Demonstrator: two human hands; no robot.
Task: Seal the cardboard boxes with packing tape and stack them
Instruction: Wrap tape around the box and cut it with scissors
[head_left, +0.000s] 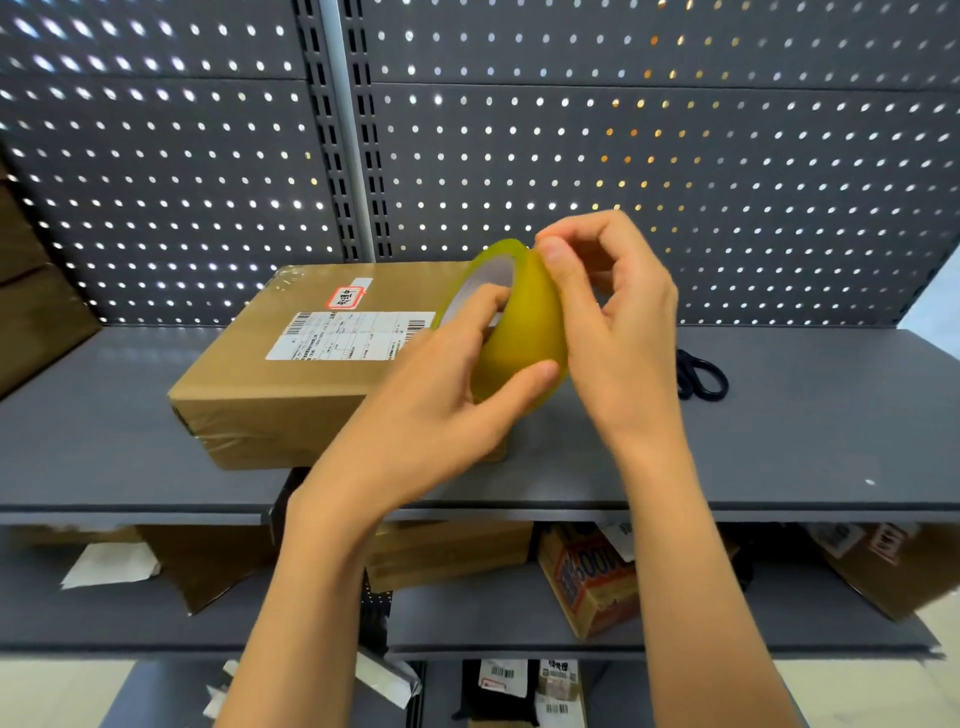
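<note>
The left hand (441, 384) grips a yellow tape roll (519, 322) — fingers hooked through its core, thumb on the outer face — above the right end of a cardboard box (270, 384) lying on the grey shelf (779, 441). The right hand (618, 312) pinches the roll's far edge with curled fingers. The box's white shipping label (353, 335) carries barcodes — print unreadable. Black scissors (701, 376) lie right.

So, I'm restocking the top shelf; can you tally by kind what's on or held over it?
Cardboard box: 1
Tape roll, held by left hand and right hand: 1
Black scissors: 1
Total: 3
</note>
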